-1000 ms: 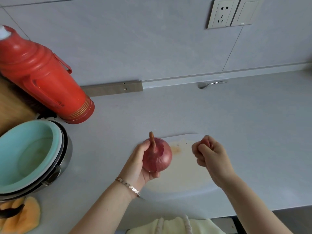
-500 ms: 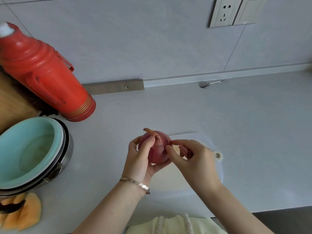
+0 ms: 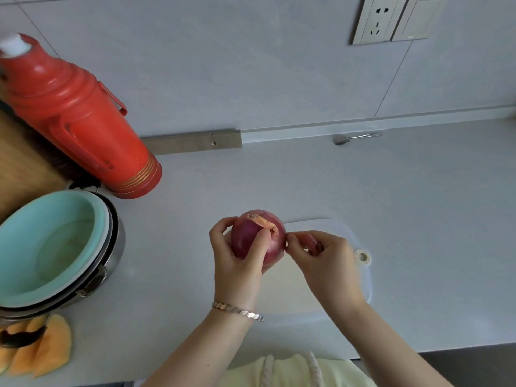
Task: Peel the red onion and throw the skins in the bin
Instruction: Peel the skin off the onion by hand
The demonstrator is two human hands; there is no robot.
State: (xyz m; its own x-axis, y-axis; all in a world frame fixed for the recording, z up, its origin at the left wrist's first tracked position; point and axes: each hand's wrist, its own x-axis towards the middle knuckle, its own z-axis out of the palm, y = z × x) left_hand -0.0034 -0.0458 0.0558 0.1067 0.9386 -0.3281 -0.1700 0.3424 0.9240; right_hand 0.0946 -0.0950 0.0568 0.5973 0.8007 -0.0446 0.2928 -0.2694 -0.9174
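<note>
My left hand [image 3: 237, 270] grips the red onion [image 3: 247, 236] from the left and below, holding it above the left end of a white cutting board [image 3: 335, 227]. The onion's dry brown stem [image 3: 262, 222] points up and to the right. My right hand [image 3: 326, 263] touches the onion's right side, its thumb and forefinger pinched on the skin near the stem. Reddish bits of skin show inside the curled right palm. No bin is in view.
A red thermos [image 3: 78, 115] stands at the back left against the wall. A teal bowl [image 3: 50, 247] sits in a steel pot at the left, with melon slices [image 3: 42, 350] in front. A spoon [image 3: 346, 138] lies at the wall. The counter's front edge runs below my arms.
My right hand came in from the right, where it was a fist apart from the onion, and now pinches the skin. My left hand turned the onion so the stem leans right.
</note>
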